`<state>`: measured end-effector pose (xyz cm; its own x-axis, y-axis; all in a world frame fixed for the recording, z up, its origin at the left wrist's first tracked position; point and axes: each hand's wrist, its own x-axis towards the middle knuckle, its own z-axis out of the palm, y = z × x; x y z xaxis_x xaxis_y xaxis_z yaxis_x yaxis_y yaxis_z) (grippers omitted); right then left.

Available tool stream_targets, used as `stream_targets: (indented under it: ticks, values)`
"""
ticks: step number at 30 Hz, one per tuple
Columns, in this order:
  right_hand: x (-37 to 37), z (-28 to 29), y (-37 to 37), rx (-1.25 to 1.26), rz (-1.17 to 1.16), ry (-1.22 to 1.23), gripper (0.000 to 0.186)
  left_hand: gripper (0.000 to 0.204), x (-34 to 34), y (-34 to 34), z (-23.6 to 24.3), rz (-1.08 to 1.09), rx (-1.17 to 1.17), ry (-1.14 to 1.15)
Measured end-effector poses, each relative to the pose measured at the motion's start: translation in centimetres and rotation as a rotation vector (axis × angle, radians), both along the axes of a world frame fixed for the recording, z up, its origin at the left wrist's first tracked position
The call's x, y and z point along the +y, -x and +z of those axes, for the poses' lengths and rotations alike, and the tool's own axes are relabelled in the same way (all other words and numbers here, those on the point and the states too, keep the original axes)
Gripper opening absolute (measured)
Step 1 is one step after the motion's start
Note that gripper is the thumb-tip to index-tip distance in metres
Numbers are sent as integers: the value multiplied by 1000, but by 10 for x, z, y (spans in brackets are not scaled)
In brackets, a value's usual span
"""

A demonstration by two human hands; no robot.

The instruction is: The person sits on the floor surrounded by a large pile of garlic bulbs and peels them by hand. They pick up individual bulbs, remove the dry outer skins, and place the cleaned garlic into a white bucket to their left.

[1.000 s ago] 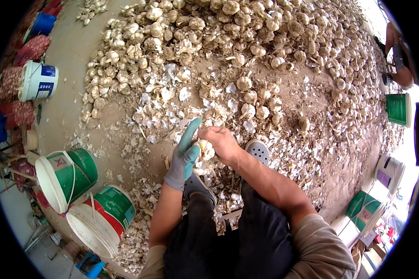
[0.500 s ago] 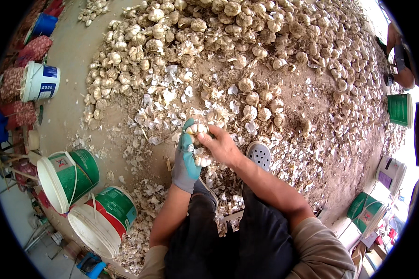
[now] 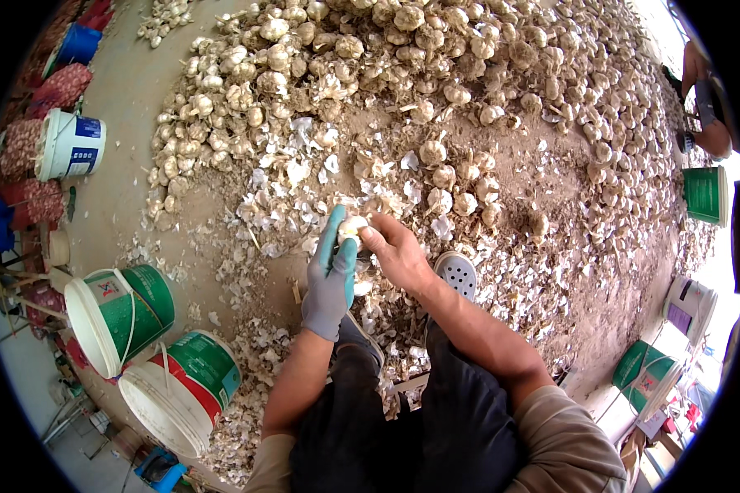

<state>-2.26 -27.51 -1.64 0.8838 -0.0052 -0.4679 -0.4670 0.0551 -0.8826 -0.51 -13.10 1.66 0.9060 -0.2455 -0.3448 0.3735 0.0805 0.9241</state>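
My left hand [image 3: 327, 278], in a grey glove with teal fingers, holds a pale garlic bulb [image 3: 352, 228] between its fingers and thumb. My bare right hand [image 3: 396, 252] pinches the same bulb from the right, thumb against its side. A yellowish-white patch shows on the bulb's face. Just below the hands, a whitish piece of garlic [image 3: 362, 287] is partly covered by the glove; whether the glove touches it I cannot tell. Papery garlic skins [image 3: 298, 171] litter the ground beyond my hands.
A large heap of garlic bulbs [image 3: 403, 37] spreads across the far side. Several loose bulbs [image 3: 441, 177] lie in front of it. White-and-green buckets [image 3: 144, 304] lean at the left; another green bucket [image 3: 705, 195] stands right. My grey clog [image 3: 456, 275] rests among skins.
The gloved fingers have straightened and the left thumb has come up against the garlic bulb. My right fingers have shifted slightly along its side.
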Motion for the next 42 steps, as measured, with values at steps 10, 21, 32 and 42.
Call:
stream_targets:
  ticks: [10, 21, 32, 42]
  values:
    - [8, 3, 2, -124, -55, -171, 58, 47, 23, 8, -24, -83, -122, -435]
    - [10, 18, 4, -108, -18, -176, 42, 70, 17, -1, 5, -97, 124, 229]
    - [17, 21, 0, 54, -189, -513, 34, 90, 18, 2, 21, -146, 88, 220]
    - [-8, 9, -18, 58, -83, 348, 45, 56, 23, 17, -23, 57, 273, 763]
